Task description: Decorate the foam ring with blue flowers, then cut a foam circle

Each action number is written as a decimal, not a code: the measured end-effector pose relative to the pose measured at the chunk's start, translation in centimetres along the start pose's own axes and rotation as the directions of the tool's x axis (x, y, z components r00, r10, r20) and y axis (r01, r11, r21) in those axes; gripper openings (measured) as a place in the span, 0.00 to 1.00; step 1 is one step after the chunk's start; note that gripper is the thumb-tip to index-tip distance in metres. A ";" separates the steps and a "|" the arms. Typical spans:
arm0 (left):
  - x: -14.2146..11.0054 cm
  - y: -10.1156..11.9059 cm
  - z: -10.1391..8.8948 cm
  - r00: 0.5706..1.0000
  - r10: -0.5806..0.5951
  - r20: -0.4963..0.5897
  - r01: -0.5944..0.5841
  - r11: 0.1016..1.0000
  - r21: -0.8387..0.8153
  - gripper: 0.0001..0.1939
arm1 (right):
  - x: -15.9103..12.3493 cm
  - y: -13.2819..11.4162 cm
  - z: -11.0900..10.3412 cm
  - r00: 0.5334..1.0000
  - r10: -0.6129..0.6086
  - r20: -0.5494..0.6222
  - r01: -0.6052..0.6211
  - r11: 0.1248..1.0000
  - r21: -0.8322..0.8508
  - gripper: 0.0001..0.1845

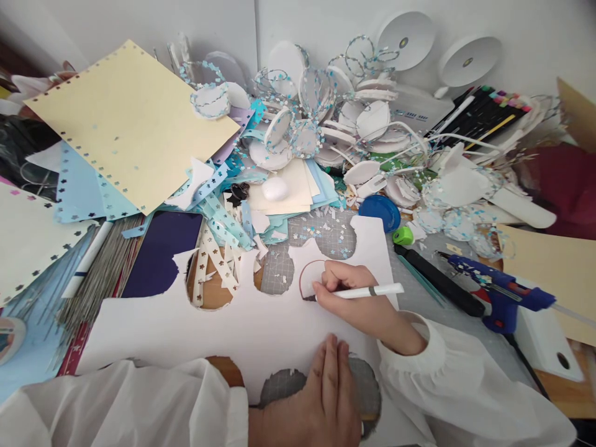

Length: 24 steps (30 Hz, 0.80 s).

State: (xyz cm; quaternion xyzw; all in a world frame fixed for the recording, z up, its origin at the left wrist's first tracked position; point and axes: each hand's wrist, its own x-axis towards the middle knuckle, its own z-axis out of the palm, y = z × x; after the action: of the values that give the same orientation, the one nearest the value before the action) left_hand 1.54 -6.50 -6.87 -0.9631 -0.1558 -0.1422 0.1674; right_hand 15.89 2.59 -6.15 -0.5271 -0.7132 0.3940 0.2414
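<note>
A large white sheet of paper [223, 329] with round holes cut out of it lies on the desk in front of me. My right hand [354, 298] is closed round a white pen [367, 291], whose tip rests on the sheet at a partly drawn dark circle [310, 273]. Fingers together and stretched flat, my left hand [326, 397] presses on the near edge of the sheet. Both arms are in white sleeves.
A blue glue gun [498, 295] and a black pen [437, 280] lie to the right. A blue lid [379, 211] and green cap [403, 235] sit behind the sheet. White discs ringed with sequins pile up at the back. A cream punched sheet [130, 124] and a dark tablet [161, 251] are on the left.
</note>
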 end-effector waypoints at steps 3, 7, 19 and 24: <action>-0.1 0.0 0.1 1.000 -0.004 -0.012 0.004 1.000 -0.010 0.19 | -0.1 0.0 -0.3 0.999 0.017 0.044 -0.017 1.000 0.008 0.18; 0.0 -0.2 -0.1 1.000 0.006 0.009 -0.006 1.000 -0.007 0.19 | -0.1 0.1 -0.9 0.995 0.043 0.092 -0.048 0.997 0.055 0.16; 0.0 -0.2 -0.4 1.000 0.007 0.024 -0.007 1.000 0.001 0.18 | -0.2 0.5 -2.5 0.986 0.113 0.125 -0.108 0.993 -0.042 0.13; 0.0 -0.2 -0.4 0.999 0.007 0.035 -0.007 1.000 0.005 0.21 | -0.1 0.6 -3.3 0.983 0.147 0.108 -0.140 0.988 -0.071 0.12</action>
State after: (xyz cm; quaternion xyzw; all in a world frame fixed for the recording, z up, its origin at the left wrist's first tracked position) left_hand 1.40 -6.51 -6.47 -0.9655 -0.1558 -0.1245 0.1676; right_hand 18.79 3.57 -4.74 -0.5615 -0.6980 0.4167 0.1547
